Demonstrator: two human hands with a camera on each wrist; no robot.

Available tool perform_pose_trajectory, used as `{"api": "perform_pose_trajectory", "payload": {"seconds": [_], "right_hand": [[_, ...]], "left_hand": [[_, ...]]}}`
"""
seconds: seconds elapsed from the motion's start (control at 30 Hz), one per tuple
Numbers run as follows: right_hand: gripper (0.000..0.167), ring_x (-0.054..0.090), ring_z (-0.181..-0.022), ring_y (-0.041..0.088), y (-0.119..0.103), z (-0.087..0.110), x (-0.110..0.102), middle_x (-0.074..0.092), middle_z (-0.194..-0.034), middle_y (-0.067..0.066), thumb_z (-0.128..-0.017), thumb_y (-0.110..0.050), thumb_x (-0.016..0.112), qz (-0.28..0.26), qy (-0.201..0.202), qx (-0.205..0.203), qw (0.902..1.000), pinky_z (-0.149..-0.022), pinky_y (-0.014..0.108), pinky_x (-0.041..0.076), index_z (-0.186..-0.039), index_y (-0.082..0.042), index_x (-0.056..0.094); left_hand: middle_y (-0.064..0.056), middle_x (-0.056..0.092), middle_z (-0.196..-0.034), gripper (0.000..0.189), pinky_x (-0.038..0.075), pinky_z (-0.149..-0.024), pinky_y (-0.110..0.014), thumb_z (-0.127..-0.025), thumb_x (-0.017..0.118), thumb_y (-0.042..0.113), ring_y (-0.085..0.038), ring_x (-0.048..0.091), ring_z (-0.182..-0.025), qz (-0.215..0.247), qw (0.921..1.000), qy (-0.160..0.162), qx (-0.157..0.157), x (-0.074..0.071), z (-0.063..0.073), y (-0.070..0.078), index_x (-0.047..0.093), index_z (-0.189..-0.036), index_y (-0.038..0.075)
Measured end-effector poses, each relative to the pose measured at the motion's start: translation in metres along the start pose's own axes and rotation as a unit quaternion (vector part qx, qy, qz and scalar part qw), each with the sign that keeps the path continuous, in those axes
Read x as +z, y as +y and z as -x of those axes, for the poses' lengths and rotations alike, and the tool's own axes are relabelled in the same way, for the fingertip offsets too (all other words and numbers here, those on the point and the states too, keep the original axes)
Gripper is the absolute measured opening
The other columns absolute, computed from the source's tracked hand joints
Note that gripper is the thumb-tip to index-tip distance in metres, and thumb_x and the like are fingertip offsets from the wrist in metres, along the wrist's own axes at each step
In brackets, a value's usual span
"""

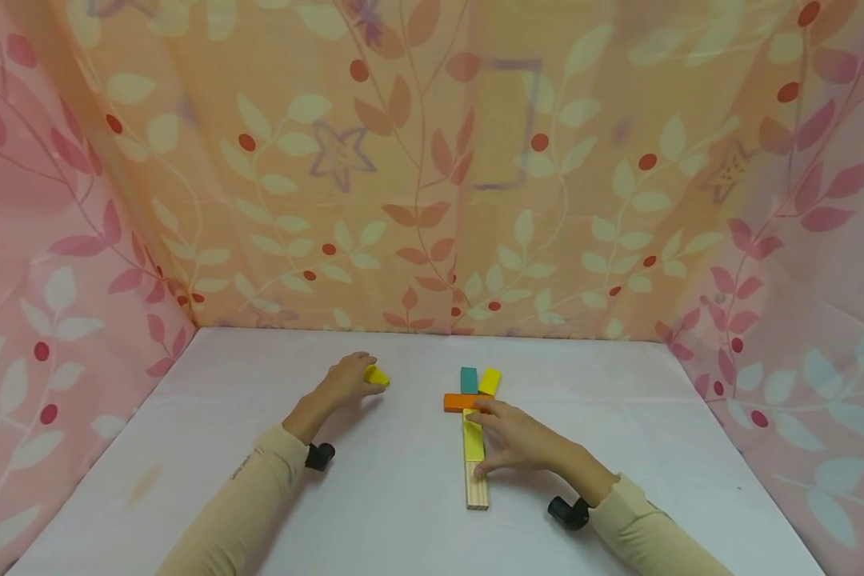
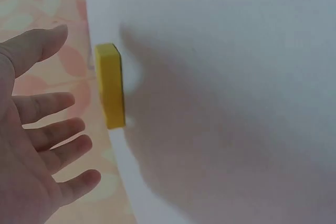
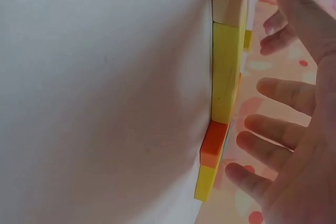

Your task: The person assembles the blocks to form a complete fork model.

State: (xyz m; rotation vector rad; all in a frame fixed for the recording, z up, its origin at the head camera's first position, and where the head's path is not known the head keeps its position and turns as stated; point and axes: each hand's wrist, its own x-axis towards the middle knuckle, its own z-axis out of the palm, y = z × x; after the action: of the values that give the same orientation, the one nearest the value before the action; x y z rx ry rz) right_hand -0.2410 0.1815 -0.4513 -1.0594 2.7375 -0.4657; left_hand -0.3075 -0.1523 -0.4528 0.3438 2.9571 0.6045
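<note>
My left hand (image 1: pixel 347 379) is spread beside a yellow block (image 1: pixel 377 375) lying on the table. In the left wrist view, a gap shows between its relaxed fingers and that yellow block (image 2: pixel 111 86). Over a row of blocks, my right hand (image 1: pixel 514 436) hovers with fingers apart, holding nothing. The row has a plain wood block (image 1: pixel 478 494) nearest me, then a yellow-green block (image 1: pixel 474 446), then an orange block (image 1: pixel 458 402) set crosswise. Beyond the orange one stand a teal block (image 1: pixel 469 380) and a second yellow block (image 1: pixel 490 381), angled outward. My right fingers partly cover the row.
The white table (image 1: pixel 374 512) has a floral curtain (image 1: pixel 432 200) along its back and on both sides. A black wrist camera (image 1: pixel 320 457) sits under the left forearm, another black camera (image 1: pixel 569 513) under the right one.
</note>
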Motion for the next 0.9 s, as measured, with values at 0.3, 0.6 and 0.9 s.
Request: {"api": "perform_pose_trajectory", "payload": {"seconds": [0.3, 0.6, 0.9], "right_hand": [[0.093, 0.041, -0.139, 0.034, 0.0014, -0.0013, 0.0055, 0.037, -0.154, 0.013, -0.068, -0.07, 0.073, 0.019, -0.019, 0.0, 0.9996, -0.11, 0.052, 0.039, -0.14, -0.015, 0.052], [0.092, 0.04, -0.139, 0.035, -0.001, -0.0003, 0.0078, 0.037, -0.155, 0.014, -0.068, -0.069, 0.074, 0.027, -0.026, 0.003, 0.9993, -0.11, 0.052, 0.039, -0.14, -0.015, 0.053], [0.093, 0.041, -0.139, 0.034, 0.0004, -0.002, 0.0102, 0.037, -0.154, 0.013, -0.067, -0.069, 0.074, 0.027, -0.03, 0.013, 0.9991, -0.11, 0.052, 0.04, -0.14, -0.016, 0.053]], "left_hand": [[-0.023, 0.056, -0.13, 0.058, 0.046, -0.095, -0.046, -0.087, 0.072, 0.032, -0.03, 0.055, -0.105, 0.006, 0.9999, 0.001, -0.011, 0.0058, -0.0063, -0.0091, 0.056, -0.129, -0.004], [-0.021, 0.059, -0.124, 0.055, 0.047, -0.093, -0.044, -0.086, 0.072, 0.03, -0.029, 0.055, -0.101, 0.006, 0.9999, 0.002, -0.011, 0.0079, -0.006, -0.0064, 0.058, -0.126, -0.004], [-0.022, 0.06, -0.126, 0.052, 0.048, -0.097, -0.045, -0.086, 0.074, 0.023, -0.03, 0.058, -0.106, 0.008, 0.9998, 0.009, -0.018, 0.0062, -0.0049, -0.0022, 0.058, -0.128, -0.006]]}}
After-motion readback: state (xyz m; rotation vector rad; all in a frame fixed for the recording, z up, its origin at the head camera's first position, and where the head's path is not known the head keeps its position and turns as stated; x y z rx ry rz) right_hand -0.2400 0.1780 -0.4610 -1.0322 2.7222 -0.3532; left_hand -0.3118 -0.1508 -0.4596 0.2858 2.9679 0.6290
